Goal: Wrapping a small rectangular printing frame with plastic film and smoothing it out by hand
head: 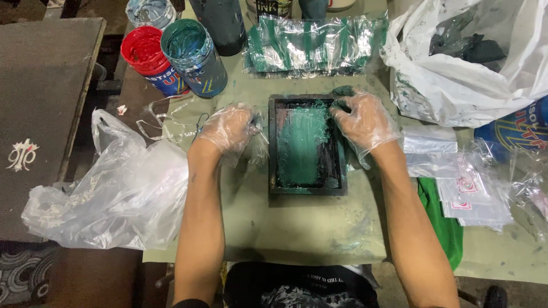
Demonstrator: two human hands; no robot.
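We see a worktable [297, 228] covered with a pale green sheet, stained with green ink, and a dark board [40, 114] stands at its left side. On the left lies a big crumpled clear plastic bag [120, 194], and at the upper right a white plastic bag [456, 74] with dark things inside it. Behind the working place there is a stack of clear packets [314, 45] smeared with green. Three open ink tubs stand at the upper left: a green tub [193, 54], a red tub [145, 54] and a pale tub [149, 11]. Small clear pouches [474, 194] lie at the right over a green cloth [439, 222]. In the middle is the small black printing frame [308, 145], full of green ink. Our left hand [228, 128], in a thin clear glove, is curled just beside the frame's left edge; we cannot tell if it pinches something. Our right hand [362, 117], also gloved, rests on the upper right corner of the frame with bent fingers closed on a dark green tool [342, 91].
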